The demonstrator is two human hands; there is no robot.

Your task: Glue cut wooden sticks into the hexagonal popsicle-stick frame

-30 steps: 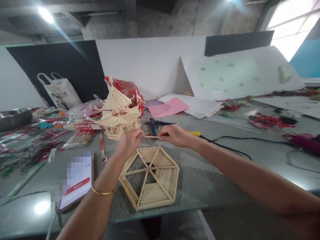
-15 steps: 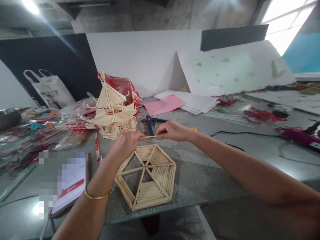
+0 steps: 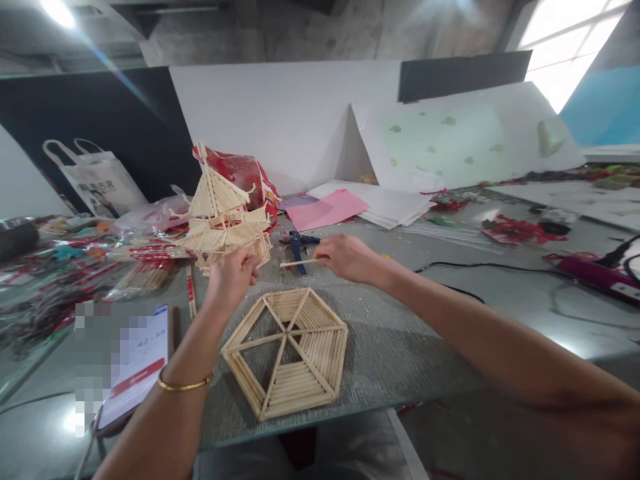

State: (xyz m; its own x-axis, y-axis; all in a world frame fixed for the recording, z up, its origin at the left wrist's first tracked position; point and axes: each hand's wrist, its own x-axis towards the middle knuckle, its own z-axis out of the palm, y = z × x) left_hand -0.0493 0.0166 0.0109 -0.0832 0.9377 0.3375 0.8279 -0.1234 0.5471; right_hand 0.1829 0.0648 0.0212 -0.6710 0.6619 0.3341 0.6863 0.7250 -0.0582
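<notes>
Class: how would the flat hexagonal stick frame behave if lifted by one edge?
Probably light: the flat hexagonal frame of wooden sticks has open gaps. Likely stiff, as six spokes brace it, yet fragile at its joints. Lying flat on the grey table, it should not roll.

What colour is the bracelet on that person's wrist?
The bracelet is gold; the head view shows it best.

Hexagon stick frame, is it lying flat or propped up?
Lying flat: the hexagon frame rests on the table, all six sides down.
</notes>
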